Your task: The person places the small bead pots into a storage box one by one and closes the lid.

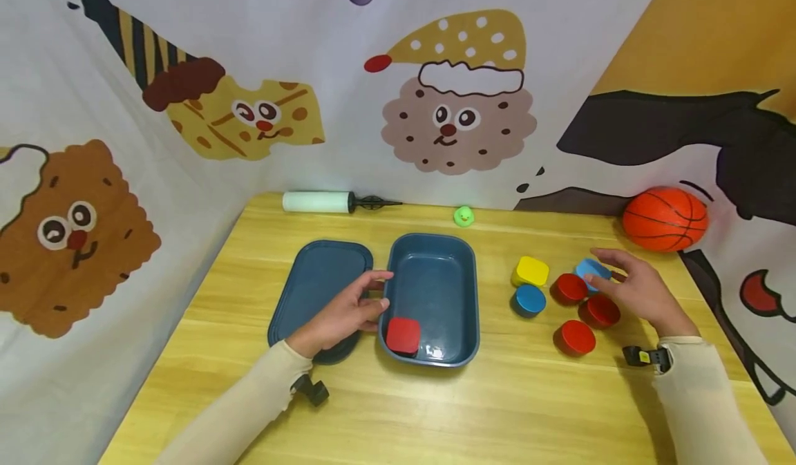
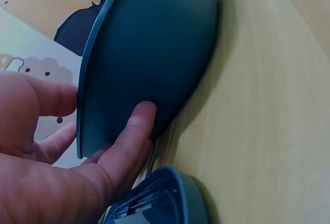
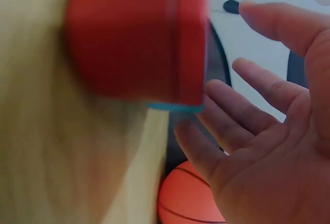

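A deep dark blue bin stands mid-table with a red square block in its near left corner. My left hand is at the bin's left side. In the left wrist view its fingertips touch the bin's outer wall and reach its rim. Over on the right, my right hand hovers with fingers spread about a light blue block. The right wrist view shows a red block hiding most of that light blue one; I cannot tell whether the fingers touch it.
Several red blocks, including one near the front, stand by a blue round block and a yellow block. A dark blue lid lies left of the bin. Behind are a hand pump, a green duck and an orange ball.
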Demonstrator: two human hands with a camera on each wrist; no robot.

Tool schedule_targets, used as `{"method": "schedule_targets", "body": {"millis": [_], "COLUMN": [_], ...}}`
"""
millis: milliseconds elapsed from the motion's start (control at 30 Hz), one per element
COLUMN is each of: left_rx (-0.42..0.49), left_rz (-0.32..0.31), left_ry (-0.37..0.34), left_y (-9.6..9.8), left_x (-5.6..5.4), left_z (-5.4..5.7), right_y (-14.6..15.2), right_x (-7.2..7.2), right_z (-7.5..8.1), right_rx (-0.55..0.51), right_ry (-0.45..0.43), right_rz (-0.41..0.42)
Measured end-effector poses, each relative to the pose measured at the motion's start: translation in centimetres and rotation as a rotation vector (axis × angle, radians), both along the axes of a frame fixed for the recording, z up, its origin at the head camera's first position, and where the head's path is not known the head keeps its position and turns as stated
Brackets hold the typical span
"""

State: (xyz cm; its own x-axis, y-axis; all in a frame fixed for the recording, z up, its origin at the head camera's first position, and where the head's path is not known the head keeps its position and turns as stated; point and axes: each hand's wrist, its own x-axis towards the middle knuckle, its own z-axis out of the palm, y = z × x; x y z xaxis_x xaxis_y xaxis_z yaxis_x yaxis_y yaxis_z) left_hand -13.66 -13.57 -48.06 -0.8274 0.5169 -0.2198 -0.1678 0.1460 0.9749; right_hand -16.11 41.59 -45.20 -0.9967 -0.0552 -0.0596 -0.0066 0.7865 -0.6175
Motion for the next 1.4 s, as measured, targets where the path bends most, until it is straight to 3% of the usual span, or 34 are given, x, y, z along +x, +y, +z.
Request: {"method": "schedule_targets", "body": {"millis": [233,567,800,1100,1400], "left_rx": [-0.001,-0.016,-0.028,-0.04,-0.038], "left_rz": [0.001,-0.008,-0.041,-0.037,-0.038], "left_ry": [0.009,0.007,0.001,0.012,0.0], "left_y": [0.2,0.1,0.2,0.1,-0.1], "left_x": [0.0,-0.1,-0.7,-0.7,-0.8], "left_z": [-0.2,0.1,0.7,0.6,0.4], "right_y": [1.0,1.3,1.5,0.9,-1.8], "right_x": [0.0,0.7,0.5,0.5,0.5], "right_z": [-1.2,-2.1,-1.6,0.1,1.9], "right_rx": [0.007,0.041,0.052,0.039,-0.047], "right_ry": [-0.103,-0.032,-0.025,-0.038,0.041], "right_rz": [0.023,0.036,0.004,-0.037,0.027]}}
